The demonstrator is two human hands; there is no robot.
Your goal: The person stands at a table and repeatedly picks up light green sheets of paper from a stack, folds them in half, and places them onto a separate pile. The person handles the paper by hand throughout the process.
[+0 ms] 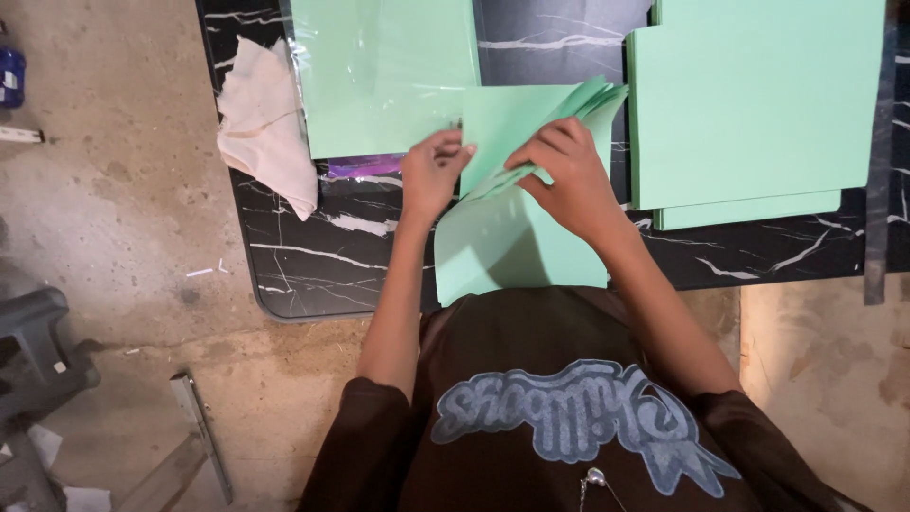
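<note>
A loose bundle of green paper sheets (517, 242) lies at the front edge of the black marble-patterned table (313, 270), its upper part lifted and fanned. My left hand (431, 171) pinches the left edge of the lifted sheets. On their right side my right hand (569, 171) has its fingers curled into the fanned edges, gripping them.
One stack of green sheets under clear plastic (384, 71) sits at the back left, a larger green stack (749, 104) at the right. A crumpled cream cloth (265, 123) hangs over the table's left edge. On the concrete floor lie a metal ruler (201, 431) and a grey stool (38, 341).
</note>
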